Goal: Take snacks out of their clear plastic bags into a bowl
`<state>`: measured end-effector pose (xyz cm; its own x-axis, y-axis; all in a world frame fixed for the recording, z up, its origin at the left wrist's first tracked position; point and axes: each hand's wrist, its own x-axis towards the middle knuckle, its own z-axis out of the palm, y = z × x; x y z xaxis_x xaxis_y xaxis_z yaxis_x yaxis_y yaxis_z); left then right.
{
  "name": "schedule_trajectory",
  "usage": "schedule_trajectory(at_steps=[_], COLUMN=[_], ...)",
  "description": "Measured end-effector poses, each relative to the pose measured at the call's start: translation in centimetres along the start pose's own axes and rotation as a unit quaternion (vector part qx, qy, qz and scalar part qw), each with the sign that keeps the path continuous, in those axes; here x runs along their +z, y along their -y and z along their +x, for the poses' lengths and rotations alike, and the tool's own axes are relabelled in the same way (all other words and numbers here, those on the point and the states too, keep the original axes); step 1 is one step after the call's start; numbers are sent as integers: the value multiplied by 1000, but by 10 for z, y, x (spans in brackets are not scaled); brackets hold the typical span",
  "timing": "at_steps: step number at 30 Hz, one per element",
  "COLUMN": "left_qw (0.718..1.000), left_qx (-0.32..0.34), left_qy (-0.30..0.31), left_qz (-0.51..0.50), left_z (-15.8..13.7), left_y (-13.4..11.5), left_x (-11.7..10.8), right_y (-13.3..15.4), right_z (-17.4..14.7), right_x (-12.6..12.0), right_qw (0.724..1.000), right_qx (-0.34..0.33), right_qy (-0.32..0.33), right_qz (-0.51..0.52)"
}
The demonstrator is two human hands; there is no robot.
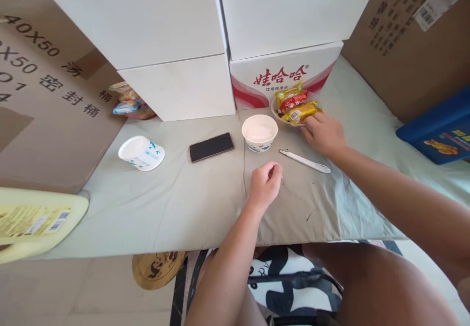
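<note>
My right hand point(325, 132) is at the near right side of a clear plastic bowl point(274, 109). Its thumb lies outside the rim and its fingers bend over it, beside a yellow snack packet point(301, 113); the fingertips are partly hidden. A red packet point(293, 101) and another yellow one lie in the same bowl. My left hand point(265, 183) rests on the cloth, curled into a loose fist with nothing visible in it. Just beyond it stands an upright white paper bowl point(260, 134) with blue print. A white utility knife point(305, 161) lies between my hands.
A black phone point(212, 147) lies left of the paper bowl, and a white paper cup point(142, 153) rests on its side farther left. White boxes point(176, 93) and a red-printed carton point(253, 83) wall the back. Brown cartons point(47, 120) flank the cloth; a yellow jug point(40, 221) stands front left.
</note>
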<state>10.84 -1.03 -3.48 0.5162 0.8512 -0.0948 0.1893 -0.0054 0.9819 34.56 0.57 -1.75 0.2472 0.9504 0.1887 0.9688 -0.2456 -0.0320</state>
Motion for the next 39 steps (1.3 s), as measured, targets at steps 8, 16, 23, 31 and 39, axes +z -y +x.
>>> schedule_trajectory(at_steps=[8,16,23,31,39], left_qw=[974,952,944,956,989], left_qx=[97,82,65,126,121], left_qy=[-196,-258,-239,-76,31], left_qz=[60,143,219,253,85], left_z=[26,33,63,144,176], left_y=[8,-2,-7,-37,-59], left_x=[-14,-19,-14,63,160], right_y=[-79,-132,-151,-156,-163], right_z=[-72,-129,-177,-240,-233], right_x=[7,-22,-21,-12,0], right_qw=[996,984,985,950,975], right_qx=[-28,-55,-14,122,37], right_qy=[-56,-102,-125,-225,-102], right_qz=[68,136,121,179,195])
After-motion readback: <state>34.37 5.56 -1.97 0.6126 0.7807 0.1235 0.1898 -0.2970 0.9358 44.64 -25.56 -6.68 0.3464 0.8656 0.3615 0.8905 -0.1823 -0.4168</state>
